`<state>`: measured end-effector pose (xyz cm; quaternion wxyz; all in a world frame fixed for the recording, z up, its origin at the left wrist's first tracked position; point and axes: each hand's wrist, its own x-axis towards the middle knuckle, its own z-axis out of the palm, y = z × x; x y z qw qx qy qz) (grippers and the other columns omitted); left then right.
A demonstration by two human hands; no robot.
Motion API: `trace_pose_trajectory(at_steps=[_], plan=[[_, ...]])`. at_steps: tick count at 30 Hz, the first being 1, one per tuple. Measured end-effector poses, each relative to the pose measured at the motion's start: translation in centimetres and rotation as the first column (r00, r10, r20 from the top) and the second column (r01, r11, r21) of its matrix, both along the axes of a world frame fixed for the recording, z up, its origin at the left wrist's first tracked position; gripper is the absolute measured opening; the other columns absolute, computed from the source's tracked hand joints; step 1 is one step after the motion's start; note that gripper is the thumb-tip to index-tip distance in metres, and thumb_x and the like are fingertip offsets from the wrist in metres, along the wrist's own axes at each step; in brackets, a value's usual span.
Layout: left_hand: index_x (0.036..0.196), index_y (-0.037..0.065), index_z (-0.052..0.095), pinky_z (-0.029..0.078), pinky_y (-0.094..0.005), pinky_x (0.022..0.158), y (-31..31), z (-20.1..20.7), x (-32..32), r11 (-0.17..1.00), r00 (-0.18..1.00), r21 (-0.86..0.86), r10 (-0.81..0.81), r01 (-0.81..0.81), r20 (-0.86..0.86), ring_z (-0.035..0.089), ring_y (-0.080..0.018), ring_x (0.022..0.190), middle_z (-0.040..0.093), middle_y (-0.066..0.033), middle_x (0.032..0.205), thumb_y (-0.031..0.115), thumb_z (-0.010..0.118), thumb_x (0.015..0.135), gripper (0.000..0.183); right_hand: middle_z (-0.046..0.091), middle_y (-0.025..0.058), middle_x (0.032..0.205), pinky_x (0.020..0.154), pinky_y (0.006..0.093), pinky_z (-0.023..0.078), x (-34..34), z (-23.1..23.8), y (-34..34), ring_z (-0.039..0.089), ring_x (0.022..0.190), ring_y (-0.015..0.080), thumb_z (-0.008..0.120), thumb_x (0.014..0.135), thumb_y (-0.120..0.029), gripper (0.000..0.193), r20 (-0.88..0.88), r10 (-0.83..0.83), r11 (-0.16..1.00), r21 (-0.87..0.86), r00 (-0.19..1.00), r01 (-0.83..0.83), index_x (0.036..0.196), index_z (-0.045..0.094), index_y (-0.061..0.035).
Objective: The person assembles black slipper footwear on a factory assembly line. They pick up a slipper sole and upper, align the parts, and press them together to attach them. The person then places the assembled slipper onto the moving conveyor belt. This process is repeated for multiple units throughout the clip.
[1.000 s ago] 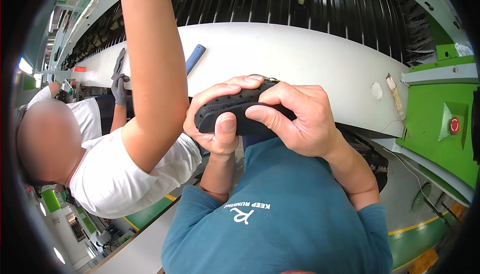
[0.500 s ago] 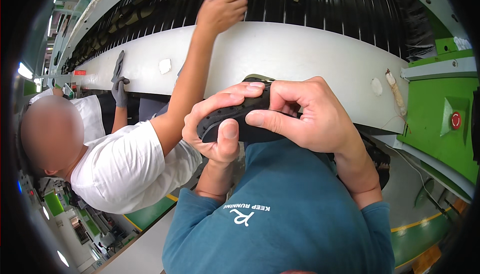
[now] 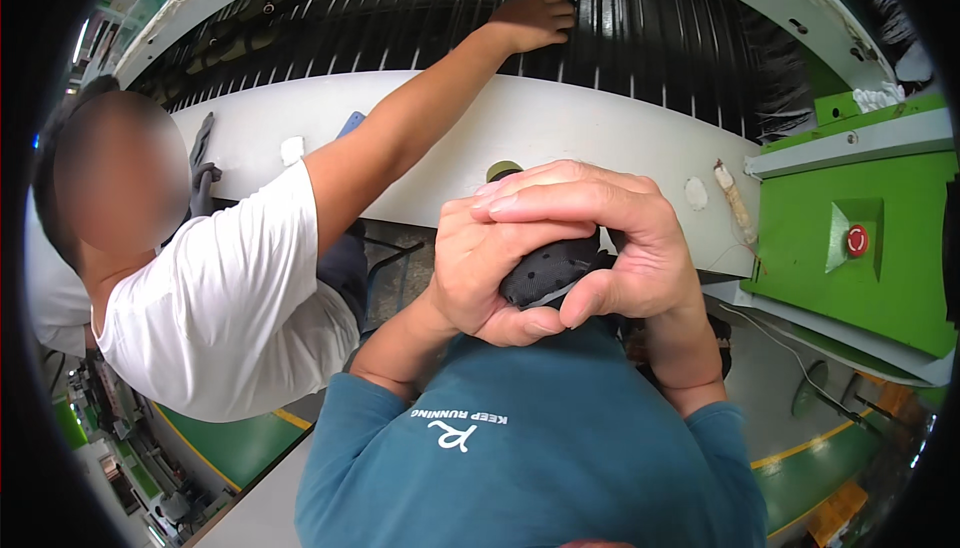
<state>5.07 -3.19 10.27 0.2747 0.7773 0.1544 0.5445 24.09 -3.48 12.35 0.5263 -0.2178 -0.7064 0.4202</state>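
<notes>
Close in front of my shirt, both hands are wrapped round a black shoe (image 3: 545,278) with a dotted, perforated upper. My left hand (image 3: 470,263) curls round its left side, the thumb low along the near end. From the right, my right hand (image 3: 640,238) lays its fingers over the top, across the left fingers, with its thumb on the near side. Much of the shoe is hidden under the hands. Past the fingers, an olive-green rounded piece (image 3: 504,169) shows at the far side; whether it belongs to the shoe I cannot tell.
A white ledge (image 3: 620,133) runs in front of dark metal rollers (image 3: 650,48). At left, a co-worker in a white sleeve (image 3: 250,218) reaches over them. On the right stand a green machine housing (image 3: 800,278) with a red button (image 3: 857,241) and a wrapped stick (image 3: 735,203).
The shoe has turned so one end faces me. My right fingers have moved from its side to over the top and the left hand. The co-worker's hand has shifted right over the rollers.
</notes>
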Motion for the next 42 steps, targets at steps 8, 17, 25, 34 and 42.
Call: trace_pose_trajectory(at_steps=[8,17,25,34,42], plan=[[0.113,-0.005,0.079,0.065,-0.0426,0.077,-0.2,1.2,0.3,1.000,0.999,-0.014,-0.011,0.010,-0.045,0.081,-0.0367,0.086,0.080,-0.0183,0.095,0.047,0.069,0.101,0.054,0.084,0.0185,0.115,0.094,0.0425,0.065,-0.1,-0.4,-0.3,0.082,0.107,0.0351,0.092,0.090,-0.027,0.046,-0.092,-0.040,0.991,0.124,0.995,0.051,0.125,0.081,0.0002],[0.122,-0.003,0.077,0.064,-0.0424,0.078,1.1,0.1,0.2,0.998,1.000,-0.054,-0.025,0.024,-0.017,0.081,-0.0354,0.088,0.081,-0.0167,0.102,0.060,0.071,0.101,0.066,0.083,0.0174,0.112,0.094,0.0383,0.064,-0.3,-0.5,-0.6,0.081,0.105,0.0276,0.090,0.092,-0.039,0.055,-0.165,-0.040,0.989,-0.149,0.985,0.015,0.128,0.078,0.0011],[0.123,-0.003,0.077,0.064,-0.0426,0.079,1.1,0.2,0.1,0.997,0.999,-0.067,-0.043,0.044,0.004,0.081,-0.0357,0.089,0.081,-0.0172,0.104,0.060,0.070,0.103,0.066,0.082,0.0175,0.113,0.095,0.0385,0.063,-0.2,-0.4,-0.6,0.080,0.106,0.0273,0.091,0.091,-0.043,0.058,-0.157,-0.034,0.979,-0.204,0.987,0.001,0.127,0.079,0.0005],[0.123,-0.006,0.073,0.067,-0.0396,0.084,1.7,0.8,-0.1,0.991,0.994,-0.123,-0.031,0.043,0.100,0.083,-0.0340,0.094,0.082,-0.0204,0.110,0.041,0.074,0.103,0.050,0.074,0.0209,0.137,0.114,0.0427,0.056,-1.7,-1.4,-1.2,0.072,0.129,0.0292,0.097,0.090,-0.031,0.075,-0.219,-0.200,0.954,-0.264,0.955,0.139,0.146,0.059,0.0007],[0.126,-0.007,0.070,0.065,-0.0420,0.096,2.5,-0.2,-4.3,0.855,0.940,-0.518,0.183,-0.007,0.289,0.080,-0.0298,0.106,0.081,-0.0226,0.116,0.018,0.080,0.103,0.036,0.067,0.0158,0.146,0.112,0.0467,0.053,0.0,-7.1,-4.3,0.063,0.137,0.0364,0.101,0.079,-0.023,0.045,0.292,-0.334,0.913,-0.136,0.896,0.385,0.109,0.073,-0.0040]])
